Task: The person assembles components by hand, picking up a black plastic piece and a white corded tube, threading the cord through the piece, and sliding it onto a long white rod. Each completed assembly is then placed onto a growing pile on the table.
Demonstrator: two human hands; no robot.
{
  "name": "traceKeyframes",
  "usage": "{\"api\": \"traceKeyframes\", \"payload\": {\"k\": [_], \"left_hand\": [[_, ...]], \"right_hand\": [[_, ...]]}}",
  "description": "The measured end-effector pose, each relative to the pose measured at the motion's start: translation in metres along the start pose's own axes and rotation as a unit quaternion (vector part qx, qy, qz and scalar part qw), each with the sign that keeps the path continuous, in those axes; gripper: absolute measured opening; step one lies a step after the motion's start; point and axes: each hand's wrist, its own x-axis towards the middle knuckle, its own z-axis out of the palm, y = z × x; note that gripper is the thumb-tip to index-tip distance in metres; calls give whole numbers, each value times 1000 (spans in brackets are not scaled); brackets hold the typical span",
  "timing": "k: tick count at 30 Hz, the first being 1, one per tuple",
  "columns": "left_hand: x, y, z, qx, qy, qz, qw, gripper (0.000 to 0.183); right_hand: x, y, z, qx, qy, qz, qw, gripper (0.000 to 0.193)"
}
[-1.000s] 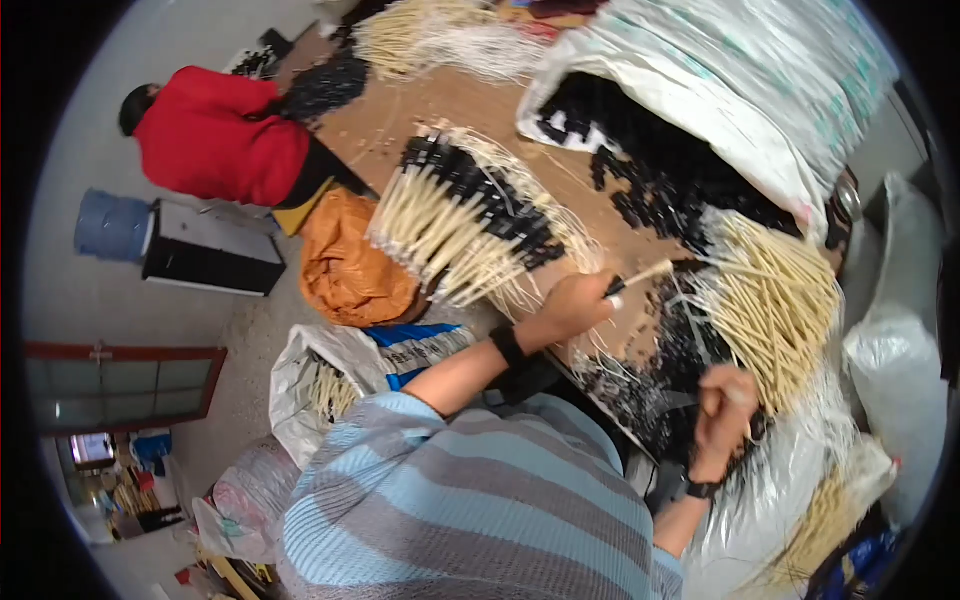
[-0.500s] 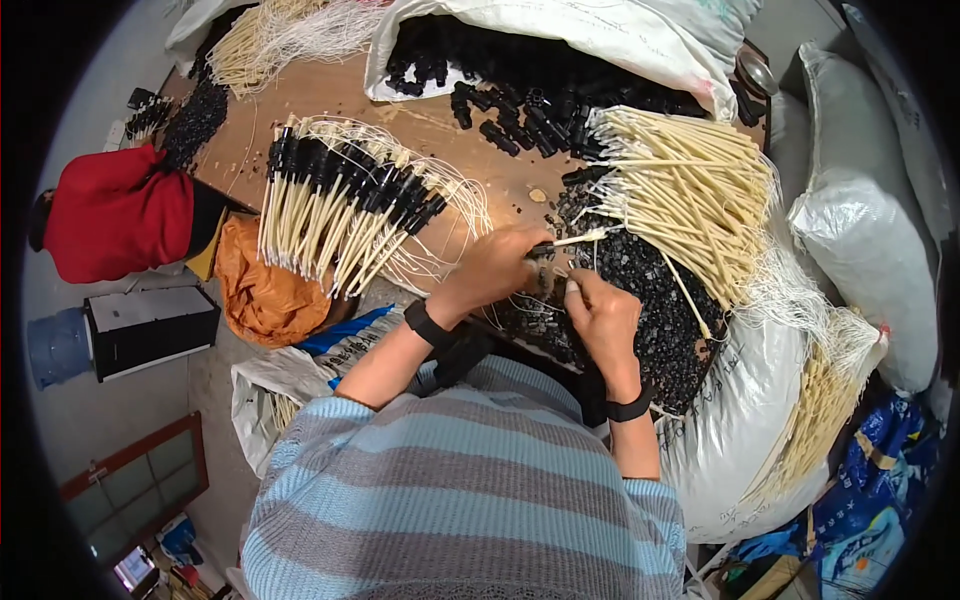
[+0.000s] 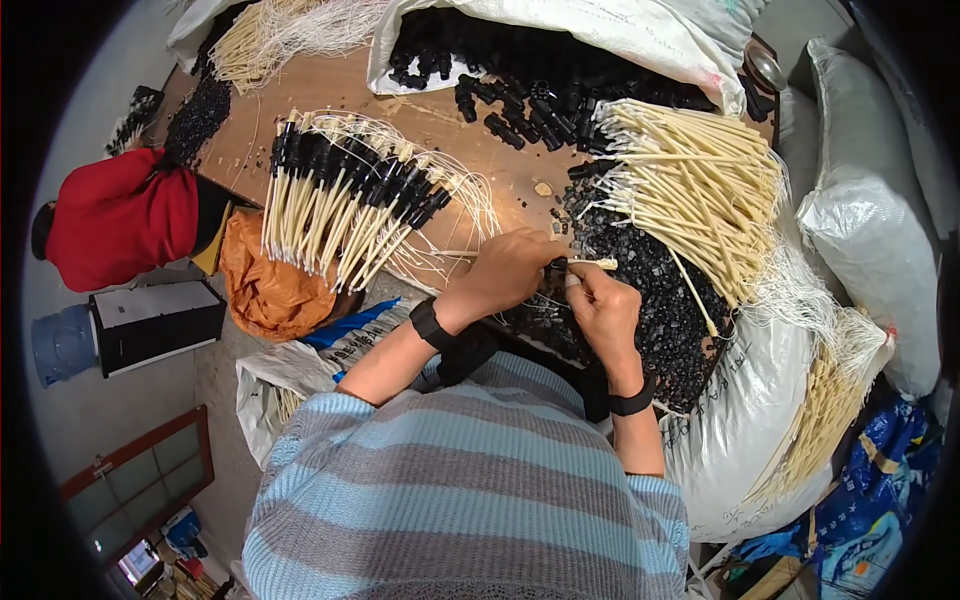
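My left hand (image 3: 505, 268) is closed around a thin cream tube (image 3: 460, 253) with a black sleeve (image 3: 557, 264) on it. One end of the tube pokes out left of the hand, and a pale tip (image 3: 605, 264) shows on the right, past the sleeve. My right hand (image 3: 607, 305) has thumb and forefinger pinched against the sleeve's right side; anything between those fingertips is hidden. Beneath and beside it spreads a heap of small black pieces (image 3: 660, 310). Left of my hands lies a row of cream tubes with black sleeves (image 3: 345, 200) and white strings.
A large bundle of bare cream tubes (image 3: 700, 190) lies to the right. An open white sack (image 3: 580, 30) spills black sleeves at the far side. Full white sacks (image 3: 865, 200) line the right. Someone in a red top (image 3: 125, 220) is at the left, near an orange bag (image 3: 265, 285).
The tube in my left hand has shifted, with its black sleeve now showing between my hands. My right fingertips, apart from it before, have come up against it.
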Motion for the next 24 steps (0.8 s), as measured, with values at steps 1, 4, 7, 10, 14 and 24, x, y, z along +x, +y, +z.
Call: {"api": "traceKeyframes", "payload": {"k": [1,4,7,10,14,24], "left_hand": [[0,1,0,15,-14,-2,1000,41],[0,2,4,-52,-13,19,998,41],[2,1,-3,-149,-96,-5,984,43],[4,7,-3,-174,26,28,984,40],[3,8,-7,-157,108,72,979,25],[-7,-3,-8,-235,67,142,959,23]], "right_hand": [[-1,1,1,3,-7,7,1000,14],[-4,4,4,70,-16,-25,997,16],[-4,0,1,35,-78,-29,996,14],[-5,1,0,-8,-53,-23,998,11],[-9,-2,1,3,-48,-35,998,13],[-13,1,2,68,-68,-55,994,15]]}}
